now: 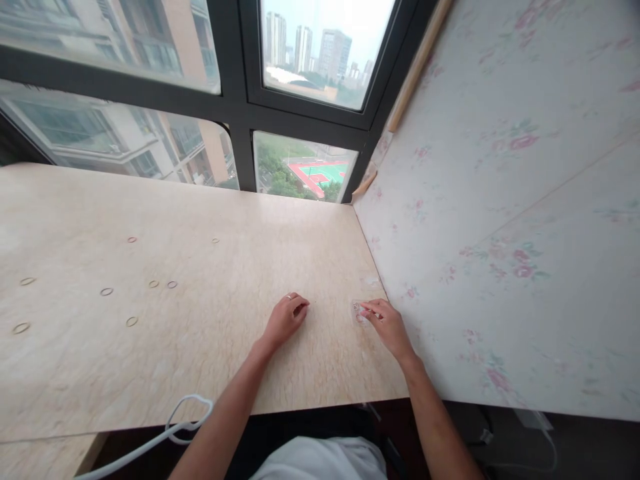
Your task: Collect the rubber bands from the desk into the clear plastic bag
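My left hand point(289, 319) rests on the marble-patterned surface with its fingers curled and the tips together. No object shows between them. To its right, my right hand point(389, 325) is closed in a pinch over a small clear packet point(358, 320) lying near the wall. A few small rings appear in or on that packet. What exactly the right fingertips grip is too small to make out. Thin coloured rings lie spread out on the left, among them a red ring point(131, 239), a purple ring point(172, 285) and a yellow ring point(131, 321).
Dark-framed windows point(235, 113) rise behind the pale surface point(210, 360). A flower-patterned wall point(480, 220) bounds it on the right. A white cable point(145, 450) loops over the front edge at left. A clear scrap point(370, 282) lies by the wall.
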Demonstrator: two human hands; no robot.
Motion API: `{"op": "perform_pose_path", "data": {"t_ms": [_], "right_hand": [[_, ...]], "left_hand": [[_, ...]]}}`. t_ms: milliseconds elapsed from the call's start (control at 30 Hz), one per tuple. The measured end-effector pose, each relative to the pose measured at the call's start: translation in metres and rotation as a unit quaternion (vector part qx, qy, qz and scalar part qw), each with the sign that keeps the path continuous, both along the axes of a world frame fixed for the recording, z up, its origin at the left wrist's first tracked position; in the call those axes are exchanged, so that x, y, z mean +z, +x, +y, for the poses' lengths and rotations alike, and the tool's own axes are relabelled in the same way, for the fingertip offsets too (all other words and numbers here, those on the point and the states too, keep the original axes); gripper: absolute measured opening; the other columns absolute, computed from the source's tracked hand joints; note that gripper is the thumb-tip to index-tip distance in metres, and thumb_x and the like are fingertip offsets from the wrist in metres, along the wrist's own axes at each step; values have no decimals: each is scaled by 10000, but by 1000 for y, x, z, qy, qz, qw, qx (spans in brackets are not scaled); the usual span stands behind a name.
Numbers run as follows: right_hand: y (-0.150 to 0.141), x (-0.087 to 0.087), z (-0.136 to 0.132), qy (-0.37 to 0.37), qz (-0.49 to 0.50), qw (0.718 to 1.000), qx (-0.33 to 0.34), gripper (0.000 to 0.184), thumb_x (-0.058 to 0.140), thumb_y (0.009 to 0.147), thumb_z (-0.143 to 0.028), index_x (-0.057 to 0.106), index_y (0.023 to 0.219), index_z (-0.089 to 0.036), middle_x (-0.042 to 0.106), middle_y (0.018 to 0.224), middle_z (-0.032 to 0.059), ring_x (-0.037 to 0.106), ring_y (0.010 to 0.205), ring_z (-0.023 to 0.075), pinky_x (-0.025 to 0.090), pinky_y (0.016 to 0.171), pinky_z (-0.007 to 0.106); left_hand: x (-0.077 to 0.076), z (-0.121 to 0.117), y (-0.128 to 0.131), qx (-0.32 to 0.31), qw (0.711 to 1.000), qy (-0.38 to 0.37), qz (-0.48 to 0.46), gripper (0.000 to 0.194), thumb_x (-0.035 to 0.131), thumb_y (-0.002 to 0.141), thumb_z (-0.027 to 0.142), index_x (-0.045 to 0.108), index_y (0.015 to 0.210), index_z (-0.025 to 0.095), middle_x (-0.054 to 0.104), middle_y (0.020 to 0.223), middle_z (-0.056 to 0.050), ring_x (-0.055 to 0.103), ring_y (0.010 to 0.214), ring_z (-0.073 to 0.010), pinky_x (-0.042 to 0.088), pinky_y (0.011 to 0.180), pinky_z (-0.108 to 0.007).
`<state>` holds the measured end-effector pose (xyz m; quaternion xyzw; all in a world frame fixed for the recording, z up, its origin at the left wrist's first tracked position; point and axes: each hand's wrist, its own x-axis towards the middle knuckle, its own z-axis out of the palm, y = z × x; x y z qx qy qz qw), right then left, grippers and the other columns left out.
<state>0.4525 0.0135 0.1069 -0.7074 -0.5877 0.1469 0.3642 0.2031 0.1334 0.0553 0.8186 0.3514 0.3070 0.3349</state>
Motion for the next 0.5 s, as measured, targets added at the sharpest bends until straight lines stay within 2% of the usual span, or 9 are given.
{"op": "perform_pose_path", "data": {"t_ms": [100, 267, 367, 500], "right_hand": [[1, 0, -1, 8, 1, 1000, -5, 286, 519, 885, -404, 722, 972, -222, 663, 905, 58, 601, 855, 185, 463, 725, 322], [-11, 5, -9, 28, 12, 999, -18, 321, 482, 913, -433, 705, 971, -210, 671, 917, 70, 602, 849, 191, 460, 670, 302], [-29, 4, -15, 32, 30, 999, 12, 317, 460, 930, -429, 695, 941, -217, 669, 898, 64, 600, 860, 196, 468, 693, 310], [-53, -7, -24, 33, 43, 996, 73, 304, 431, 949, -390, 676, 884, -222, 653, 830, 49, 598, 826, 195, 476, 735, 333]], "left_hand": [[-1, 0, 0, 1, 1000, -4, -2, 160, 484, 830, 151, 635, 875, 182, 625, 876, -52, 573, 795, -158, 461, 733, -293], [-3, 0, -1, 1, 1000, -8, -5, 167, 486, 826, 145, 640, 877, 185, 626, 871, -49, 574, 786, -154, 463, 729, -290], [-3, -1, -1, 4, 1000, -7, -4, 167, 489, 823, 141, 641, 876, 184, 627, 869, -47, 573, 787, -154, 459, 733, -291], [0, -2, 0, 12, 1000, -4, 0, 163, 501, 811, 126, 645, 862, 180, 624, 863, -48, 571, 785, -152, 453, 732, -284]]}}
